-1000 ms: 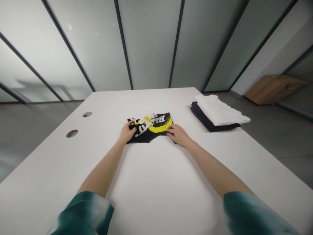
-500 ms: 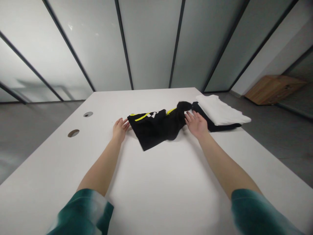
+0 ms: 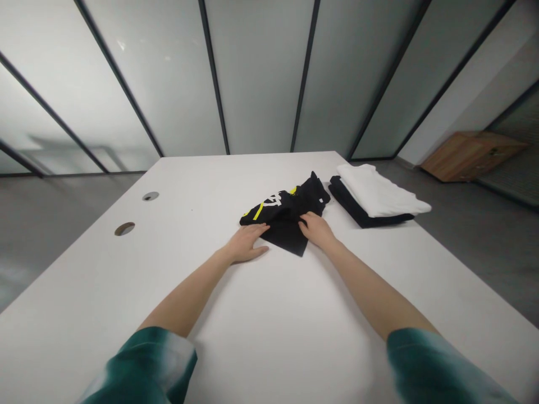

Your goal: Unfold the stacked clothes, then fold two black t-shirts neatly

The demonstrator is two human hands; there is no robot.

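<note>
- Garment (image 3: 295, 211) lies rumpled on the table (image 3: 269, 314), its print (image 3: 274, 199) partly folded from sight.
- Left hand (image 3: 246, 244), thumb splayed, touches its near edge.
- Right hand (image 3: 318, 230) touches it, fingers curled; grip unclear.

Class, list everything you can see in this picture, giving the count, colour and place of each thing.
Crumpled printed cloth garment: one, black with yellow and white print, mid-table
White folded cloth: one, white, atop the black cloth
Black folded cloth: at least one, black, table's right side
Broad flat-topped table: one, white, centre
Round table holes: two, dark and greyish inside, table's left side
Frosted glass panels: several, pale grey, dark-framed, behind
Wooden cabinet: one, brown, right background
Floor: one, grey, around the table
Sleeves: two, green-white, bottom corners
Left hand, right hand: two, bare, at the garment
</note>
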